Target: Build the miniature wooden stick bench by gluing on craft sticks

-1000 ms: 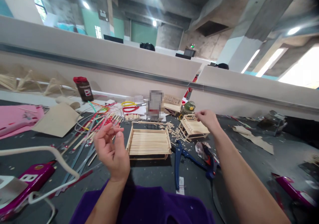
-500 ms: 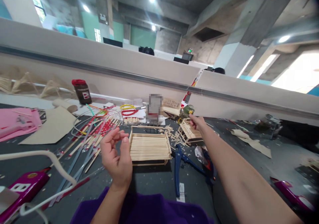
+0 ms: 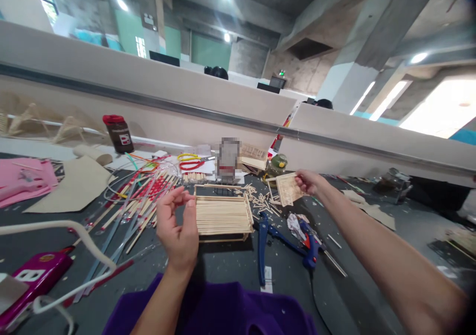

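A small, pale, wooden-stick model (image 3: 288, 191) is gripped edgewise by the right hand (image 3: 308, 182) — it could be cracked by squeezing; the left hand (image 3: 179, 228) is half-spread.

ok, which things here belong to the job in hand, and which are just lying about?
Likely the job:
small stick model, in the right hand
larger slatted stick model, beside the left hand

Likely just lying about:
red-lidded bottle
brown sheet

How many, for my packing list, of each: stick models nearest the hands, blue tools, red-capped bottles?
Stick models: 2
Blue tools, cutter and glue gun: 2
Red-capped bottle: 1
Total: 5
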`<state>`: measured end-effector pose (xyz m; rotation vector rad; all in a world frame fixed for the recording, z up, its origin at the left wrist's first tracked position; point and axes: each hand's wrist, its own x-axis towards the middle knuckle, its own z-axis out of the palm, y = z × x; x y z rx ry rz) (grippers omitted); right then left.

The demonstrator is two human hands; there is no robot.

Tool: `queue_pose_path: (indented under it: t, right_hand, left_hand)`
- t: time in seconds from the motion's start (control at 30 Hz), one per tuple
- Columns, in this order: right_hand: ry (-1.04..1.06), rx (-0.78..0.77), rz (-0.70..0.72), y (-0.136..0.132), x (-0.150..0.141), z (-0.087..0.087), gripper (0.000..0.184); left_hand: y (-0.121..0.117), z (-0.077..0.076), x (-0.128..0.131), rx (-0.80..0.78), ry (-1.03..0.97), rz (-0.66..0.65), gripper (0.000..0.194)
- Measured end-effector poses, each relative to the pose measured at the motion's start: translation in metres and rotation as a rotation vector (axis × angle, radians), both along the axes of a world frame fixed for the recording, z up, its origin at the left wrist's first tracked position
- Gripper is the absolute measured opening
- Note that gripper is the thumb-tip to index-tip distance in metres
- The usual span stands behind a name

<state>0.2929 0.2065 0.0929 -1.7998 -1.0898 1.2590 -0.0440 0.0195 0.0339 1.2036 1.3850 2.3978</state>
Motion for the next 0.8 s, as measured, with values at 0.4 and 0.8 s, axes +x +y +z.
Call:
queue_pose_path:
  t: [0.4,0.8]
  right_hand:
    - [-0.471,0.154,0.428,-0.067,0.012,0.072,0.015]
    - [-1.175,0.634,0.651,-0.042,-0.044,0.048,0.027]
  left_hand:
    - [-0.002,-0.003,0.004,-0.064,0.052,-0.068,0.028]
    - [0.000,-0.005,0.001,-0.108,0.107,-0.042,0.027]
